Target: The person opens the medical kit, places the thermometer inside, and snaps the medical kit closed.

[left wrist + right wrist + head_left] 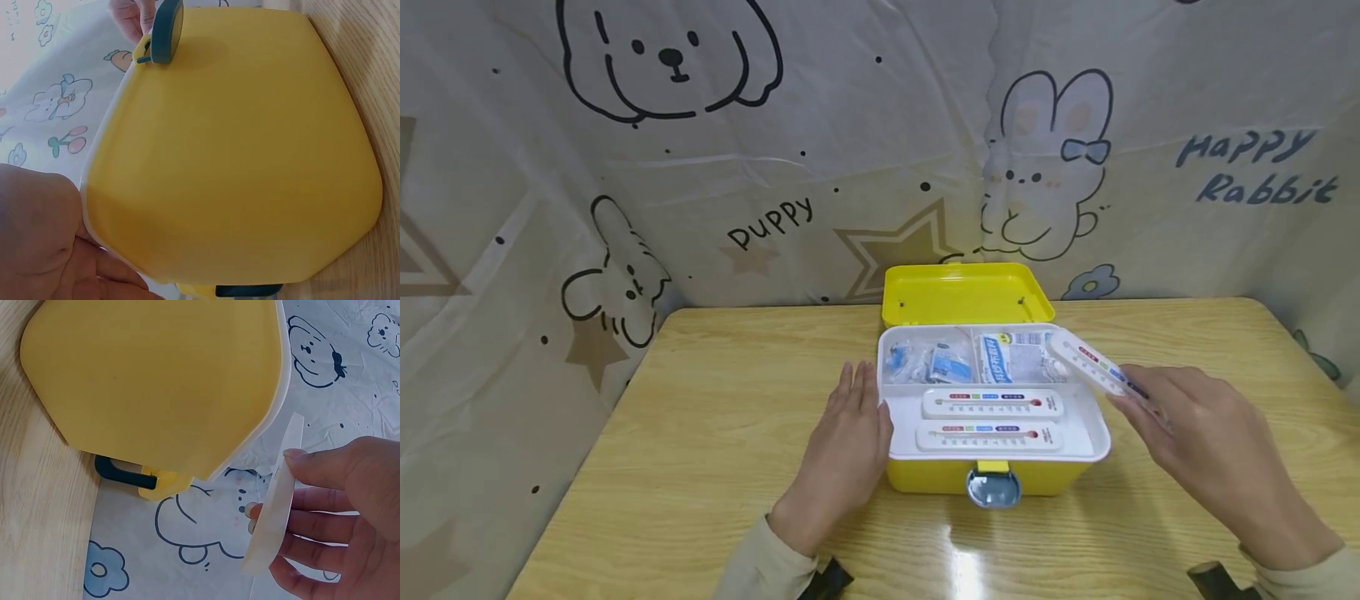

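In the head view a yellow box [925, 478] stands with its lid [967, 293] raised and a white tray [903, 414] in its top. Two white thermometers [992, 403] lie side by side in the tray's front compartment. My left hand [847, 446] rests with straight fingers against the box's left side. Between thumb and fingers, my right hand [1206, 442] pinches a third thermometer [1093, 364], tilted over the tray's right rim. Seen edge-on in the right wrist view, that thermometer [275, 509] is apart from the box.
Behind a divider, the tray's back compartments hold clear bags with blue items [950, 365] and a blue-and-white packet [1011, 357]. A dark latch [993, 488] hangs at the box's front. The wooden table [737, 400] ends at a printed cloth [820, 167].
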Demonstrator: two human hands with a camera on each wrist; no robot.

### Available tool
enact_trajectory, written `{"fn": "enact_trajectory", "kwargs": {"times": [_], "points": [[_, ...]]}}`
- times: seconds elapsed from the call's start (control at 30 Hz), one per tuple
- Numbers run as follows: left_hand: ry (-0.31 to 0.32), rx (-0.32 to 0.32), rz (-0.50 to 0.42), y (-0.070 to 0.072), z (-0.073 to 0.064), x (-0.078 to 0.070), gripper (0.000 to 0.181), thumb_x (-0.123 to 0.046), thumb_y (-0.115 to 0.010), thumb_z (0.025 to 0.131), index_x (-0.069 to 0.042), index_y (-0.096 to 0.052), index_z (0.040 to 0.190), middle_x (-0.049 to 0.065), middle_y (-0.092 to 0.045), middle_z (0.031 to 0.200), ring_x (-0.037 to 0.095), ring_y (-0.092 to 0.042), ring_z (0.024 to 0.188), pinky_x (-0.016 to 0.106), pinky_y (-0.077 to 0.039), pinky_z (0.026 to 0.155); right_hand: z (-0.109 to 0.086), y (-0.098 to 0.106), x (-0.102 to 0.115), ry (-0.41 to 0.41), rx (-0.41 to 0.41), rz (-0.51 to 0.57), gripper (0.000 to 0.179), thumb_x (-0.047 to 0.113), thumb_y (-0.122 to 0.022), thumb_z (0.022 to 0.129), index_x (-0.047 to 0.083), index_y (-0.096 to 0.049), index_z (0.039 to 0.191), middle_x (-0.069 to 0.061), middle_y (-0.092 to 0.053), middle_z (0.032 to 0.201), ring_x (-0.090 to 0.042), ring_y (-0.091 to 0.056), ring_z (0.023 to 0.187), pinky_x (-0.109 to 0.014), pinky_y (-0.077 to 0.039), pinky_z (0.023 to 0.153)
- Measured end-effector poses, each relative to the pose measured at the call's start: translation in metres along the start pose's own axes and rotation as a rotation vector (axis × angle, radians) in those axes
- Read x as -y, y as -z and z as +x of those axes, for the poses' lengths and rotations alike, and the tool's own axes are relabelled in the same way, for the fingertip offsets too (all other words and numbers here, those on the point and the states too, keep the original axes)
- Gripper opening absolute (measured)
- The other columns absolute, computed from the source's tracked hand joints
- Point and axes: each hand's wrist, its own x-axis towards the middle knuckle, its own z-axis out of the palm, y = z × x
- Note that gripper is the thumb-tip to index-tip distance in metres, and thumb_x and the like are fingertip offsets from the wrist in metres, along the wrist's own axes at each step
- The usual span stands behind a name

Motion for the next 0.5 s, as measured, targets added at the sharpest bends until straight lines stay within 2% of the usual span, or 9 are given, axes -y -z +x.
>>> {"fn": "enact_trajectory", "kwargs": {"times": [0.27,0.5], "points": [[-0.008,-0.011,-0.032,0.0,-0.001,0.0,0.052,-0.019,-0.033,0.104,0.015,-0.029,0.143,0.03,-0.03,0.149,0.038,-0.019,0.143,0.049,-0.025,0.113,0.003,0.0,0.008,0.056,0.005,0.019,0.078,0.058,-0.027,0.099,-0.006,-0.07,0.103,-0.017,-0.071,0.09,-0.036,-0.066,0.078,-0.051,-0.053,0.061],[0.0,-0.009,-0.047,-0.001,-0.001,0.0,0.052,-0.02,-0.032,0.105,0.015,-0.028,0.144,0.03,-0.029,0.15,0.038,-0.019,0.143,0.049,-0.025,0.113,0.009,0.0,0.019,0.076,0.066,0.008,0.078,0.059,-0.024,0.099,-0.003,-0.071,0.105,-0.014,-0.071,0.093,-0.033,-0.066,0.082,-0.05,-0.054,0.067]]}}
